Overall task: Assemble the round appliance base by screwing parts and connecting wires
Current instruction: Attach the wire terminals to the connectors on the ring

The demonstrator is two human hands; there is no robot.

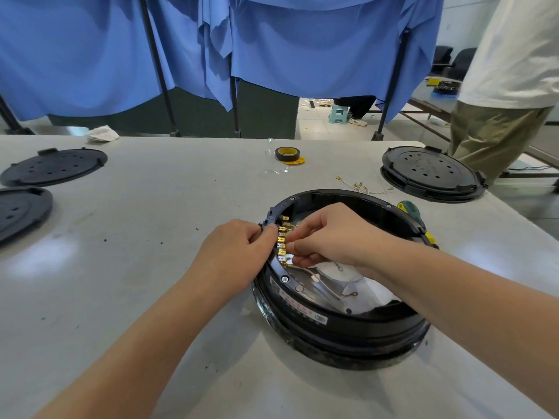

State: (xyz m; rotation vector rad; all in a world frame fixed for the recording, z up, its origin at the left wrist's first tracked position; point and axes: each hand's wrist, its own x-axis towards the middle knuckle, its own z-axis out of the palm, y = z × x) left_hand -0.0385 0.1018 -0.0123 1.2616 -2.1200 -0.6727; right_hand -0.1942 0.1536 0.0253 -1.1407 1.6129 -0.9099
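Grey table (151, 267) with parts on it.
Round appliance base (341, 328) near front; black discs (54, 166) (21, 211) left, stacked discs (432, 173) right; tape roll (287, 154), loose wires (363, 187), green screwdriver (413, 211), white rag (102, 133) at back.

no text here can be read for certain. the round appliance base (338, 297) carries a white label (298, 306) on its near outer wall, with red and dark print and a small round mark at its right end, all too blurred to make out. a small square code patch (273, 285) sits just left of that label, also unreadable. the tape roll (287, 154) shows a yellow inner core with faint marks that cannot be told.
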